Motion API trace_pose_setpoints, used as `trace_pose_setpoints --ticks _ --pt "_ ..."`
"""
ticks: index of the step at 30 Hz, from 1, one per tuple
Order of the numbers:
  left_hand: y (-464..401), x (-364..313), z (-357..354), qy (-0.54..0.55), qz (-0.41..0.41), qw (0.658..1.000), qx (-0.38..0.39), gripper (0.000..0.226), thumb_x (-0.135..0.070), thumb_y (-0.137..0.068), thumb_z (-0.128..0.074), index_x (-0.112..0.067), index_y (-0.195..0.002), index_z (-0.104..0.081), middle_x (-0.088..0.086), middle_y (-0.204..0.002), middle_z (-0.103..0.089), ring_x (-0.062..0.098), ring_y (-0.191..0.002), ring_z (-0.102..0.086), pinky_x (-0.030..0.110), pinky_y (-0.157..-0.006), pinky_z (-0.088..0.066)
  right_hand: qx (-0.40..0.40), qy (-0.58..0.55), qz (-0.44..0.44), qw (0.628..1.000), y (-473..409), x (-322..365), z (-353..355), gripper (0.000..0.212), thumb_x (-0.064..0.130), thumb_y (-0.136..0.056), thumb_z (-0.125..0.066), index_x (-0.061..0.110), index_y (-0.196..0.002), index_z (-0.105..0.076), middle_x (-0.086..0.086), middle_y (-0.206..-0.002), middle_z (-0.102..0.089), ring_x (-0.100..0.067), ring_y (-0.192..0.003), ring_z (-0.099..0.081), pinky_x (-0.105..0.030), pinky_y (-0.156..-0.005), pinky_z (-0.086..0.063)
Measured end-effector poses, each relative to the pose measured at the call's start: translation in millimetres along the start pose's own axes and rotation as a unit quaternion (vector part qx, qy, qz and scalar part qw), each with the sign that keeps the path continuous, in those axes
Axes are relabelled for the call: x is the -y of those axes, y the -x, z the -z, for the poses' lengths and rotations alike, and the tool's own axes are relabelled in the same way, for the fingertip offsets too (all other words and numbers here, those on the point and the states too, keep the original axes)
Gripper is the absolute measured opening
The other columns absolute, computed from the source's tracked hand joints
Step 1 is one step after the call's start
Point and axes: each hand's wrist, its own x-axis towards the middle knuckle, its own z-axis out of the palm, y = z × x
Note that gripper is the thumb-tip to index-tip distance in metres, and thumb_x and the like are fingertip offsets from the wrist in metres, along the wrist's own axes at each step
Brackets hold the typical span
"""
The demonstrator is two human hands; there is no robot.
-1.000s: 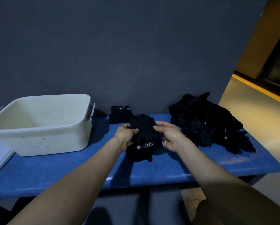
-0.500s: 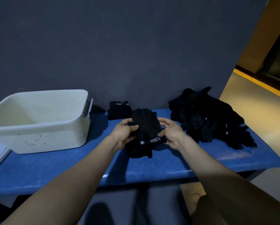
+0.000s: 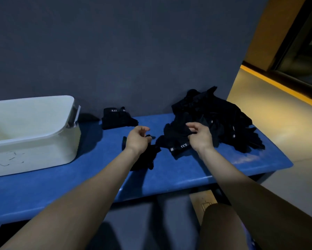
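Blue bench (image 3: 97,177) against a dark grey wall (image 3: 133,51), head view: white tub (image 3: 34,154) at far left, folded pair (image 3: 115,118) far centre by the wall, loose pile (image 3: 223,120) of black gloves at right.

Change over the last second: both hands formerly together at mid-bench on one stacked pair, now drawn apart, stack split in two. At right, right hand (image 3: 200,138) shifted toward the pile, fingers curled and pinching the labelled glove (image 3: 176,141); white "5.11" cuff print reading upside down toward the near edge; glove now at the pile's left foot, touching or overlapping it, exact contact not separable in black on black. At centre, left hand (image 3: 139,139) hardly moved, fingers loosely curled above the second glove (image 3: 146,159); that glove flat on the bench, partly hidden under wrist and palm; hold on it impossible to tell, a dark scrap beside the fingertips being either fabric or shadow. Tub and folded pair in the same places as before.

Meaning for the work, offered as a judgement: pairing undone rather than completed, probably a mismatch or a re-alignment; labelled glove either bound back for the pile or about to be turned over. Still wanted before any folding: two gloves stacked again cuff to cuff.
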Motion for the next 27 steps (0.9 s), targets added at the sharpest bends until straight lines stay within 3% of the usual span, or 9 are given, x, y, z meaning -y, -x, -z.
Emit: trace_pose_setpoints --ticks 3,6,12,15,18,23,27 --pt "5 3 -15 -0.084 -0.038 0.995 0.030 0.027 0.000 -0.089 -0.057 -0.007 -0.115 -0.057 0.006 -0.117 -0.056 0.018 -0.113 -0.052 0.022 -0.090 -0.040 -0.010 0.112 0.010 0.994 4 -16 13 0.048 -0.012 -0.085 -0.043 0.010 -0.125 -0.059 -0.008 -0.118 -0.063 -0.020 -0.107 -0.060 -0.019 -0.083 -0.044" --pt "9 6 -30 -0.194 -0.089 0.975 0.060 0.026 -0.002 -0.089 -0.058 -0.007 -0.114 -0.059 0.006 -0.121 -0.058 0.020 -0.116 -0.053 0.022 -0.088 -0.039 -0.002 0.162 0.021 0.987 7 -27 19 0.041 -0.005 -0.090 -0.047 0.012 -0.125 -0.059 -0.009 -0.124 -0.061 -0.023 -0.112 -0.059 -0.026 -0.090 -0.047" --pt "12 0 -58 -0.239 -0.139 0.957 0.089 0.023 -0.004 -0.088 -0.058 -0.011 -0.110 -0.060 0.006 -0.122 -0.053 0.021 -0.113 -0.052 0.021 -0.089 -0.036 0.008 0.282 0.066 0.957 4 -38 23 0.027 0.019 -0.093 -0.055 0.020 -0.119 -0.064 -0.007 -0.119 -0.062 -0.025 -0.106 -0.058 -0.037 -0.086 -0.052" --pt "11 -4 -72 -0.248 -0.151 0.950 0.114 0.027 -0.009 -0.090 -0.058 -0.013 -0.117 -0.058 0.004 -0.126 -0.051 0.019 -0.119 -0.049 0.020 -0.092 -0.035 -0.059 0.240 0.089 0.965 -5 -43 35 0.022 0.020 -0.093 -0.056 0.016 -0.111 -0.067 -0.005 -0.116 -0.059 -0.025 -0.113 -0.050 -0.039 -0.091 -0.047" --pt "9 -7 -86 -0.261 -0.149 0.942 0.148 0.035 -0.017 -0.090 -0.060 -0.016 -0.125 -0.053 0.003 -0.131 -0.047 0.019 -0.123 -0.046 0.024 -0.097 -0.037 -0.120 0.200 0.046 0.971 -21 -50 50 0.031 0.020 -0.091 -0.060 0.012 -0.120 -0.057 -0.010 -0.125 -0.051 -0.028 -0.118 -0.049 -0.042 -0.094 -0.048" --pt "6 -8 -106 -0.308 -0.140 0.921 0.194 0.058 -0.026 -0.086 -0.065 -0.019 -0.138 -0.041 0.002 -0.141 -0.037 0.021 -0.131 -0.036 0.033 -0.109 -0.034 -0.059 0.215 -0.011 0.975 -36 -57 50 0.062 0.031 -0.083 -0.070 0.015 -0.135 -0.040 -0.012 -0.133 -0.034 -0.033 -0.121 -0.044 -0.042 -0.100 -0.044" --pt "1 -8 -115 -0.336 -0.150 0.909 0.197 0.065 -0.028 -0.086 -0.065 -0.019 -0.143 -0.035 0.001 -0.145 -0.034 0.020 -0.133 -0.031 0.032 -0.110 -0.031 -0.072 0.214 0.012 0.974 -42 -61 52 0.027 0.019 -0.091 -0.059 0.010 -0.117 -0.053 -0.012 -0.127 -0.040 -0.026 -0.094 -0.053 -0.035 -0.084 -0.048"
